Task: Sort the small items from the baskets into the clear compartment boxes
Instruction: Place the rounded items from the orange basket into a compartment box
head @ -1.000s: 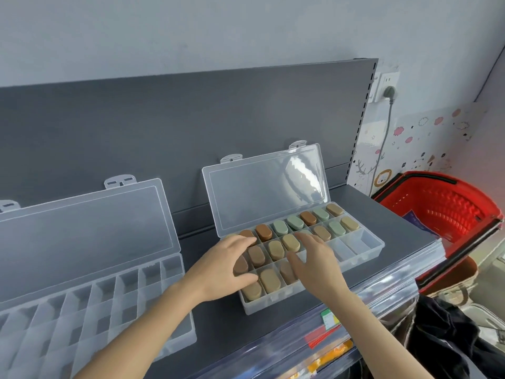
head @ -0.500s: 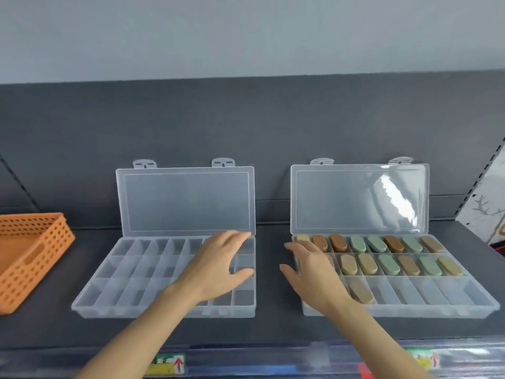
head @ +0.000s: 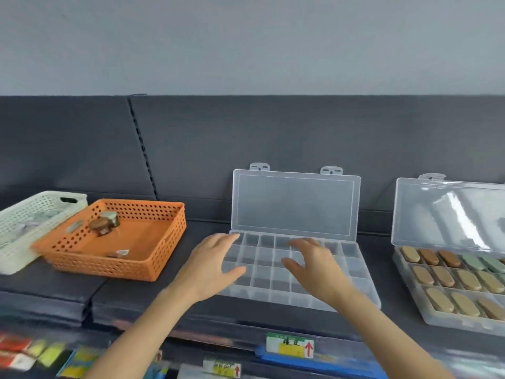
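Note:
An empty clear compartment box (head: 352,272) lies on the dark shelf with its lid (head: 295,203) standing open. My left hand (head: 216,266) hovers over its left end with the fingers spread and nothing in them. My right hand (head: 314,266) is over its middle, fingers loosely bent, holding nothing. A second clear box (head: 426,313) at the right edge holds several tan, brown and green oval items (head: 442,277). To the left an orange basket (head: 161,242) contains a few small items (head: 105,222).
A white perforated basket (head: 32,220) sits at the far left, partly behind the orange one. The shelf's front edge carries price tags (head: 289,348). Colourful packets (head: 41,354) show on a lower level at the bottom left. A dark back panel rises behind the boxes.
The view has swung left: the filled box went from centre to the right edge and the baskets came into sight. Both hands left the filled box and now hover over the empty one.

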